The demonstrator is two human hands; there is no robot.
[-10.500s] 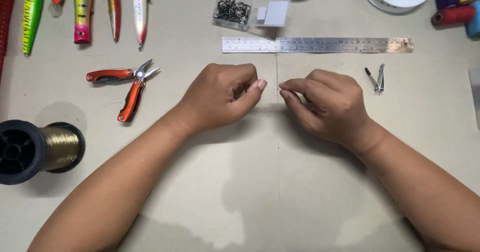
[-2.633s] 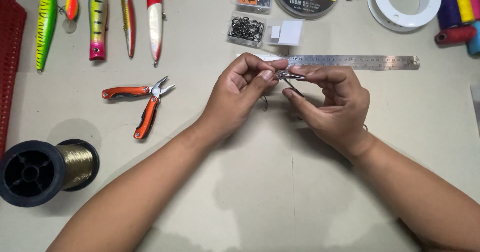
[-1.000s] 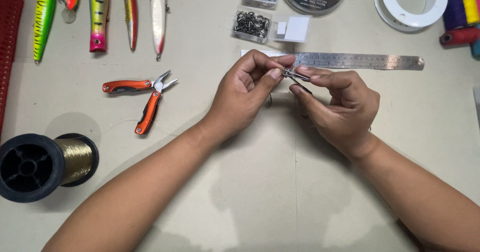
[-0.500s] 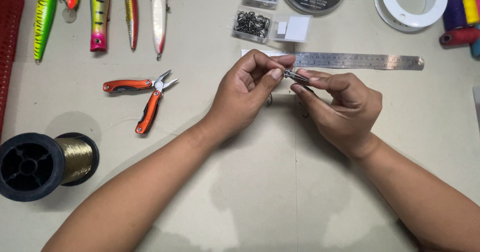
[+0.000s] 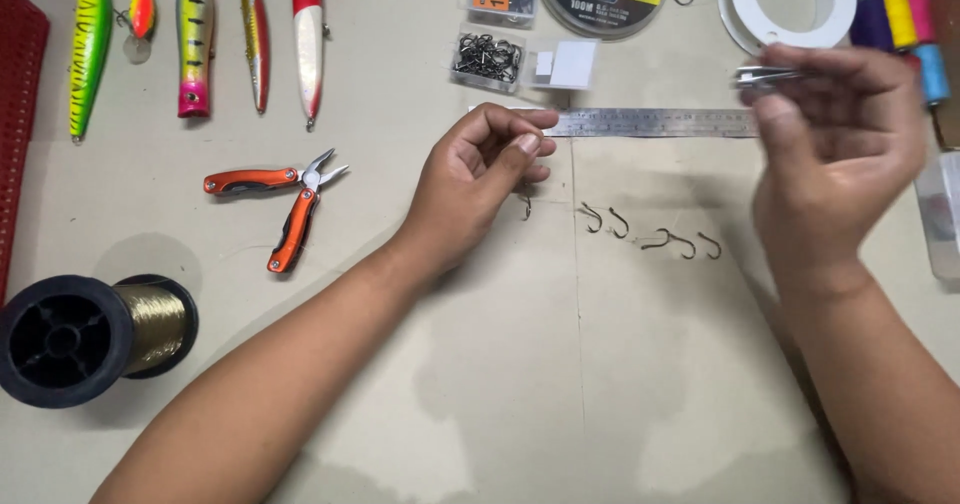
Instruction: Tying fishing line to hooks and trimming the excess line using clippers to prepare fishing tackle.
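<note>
My left hand (image 5: 485,174) hovers over the table centre, thumb and forefinger pinched on thin fishing line with a small hook (image 5: 526,205) hanging just below it. My right hand (image 5: 840,144) is raised at the right and grips a small silver metal clipper (image 5: 765,76) by its end, above the steel ruler (image 5: 650,123). Several loose hooks (image 5: 650,234) lie in a row on the table between the two hands.
Orange-handled pliers (image 5: 290,199) lie left of centre. A black spool of gold line (image 5: 85,339) stands at the lower left. Several fishing lures (image 5: 195,39) line the top left. A hook box (image 5: 487,59), line packs, a white ring (image 5: 790,4) and coloured thread spools (image 5: 895,9) sit along the top.
My right hand has pulled away from the left to the right and upward, carrying the clipper. The row of hooks under the hands is now uncovered.
</note>
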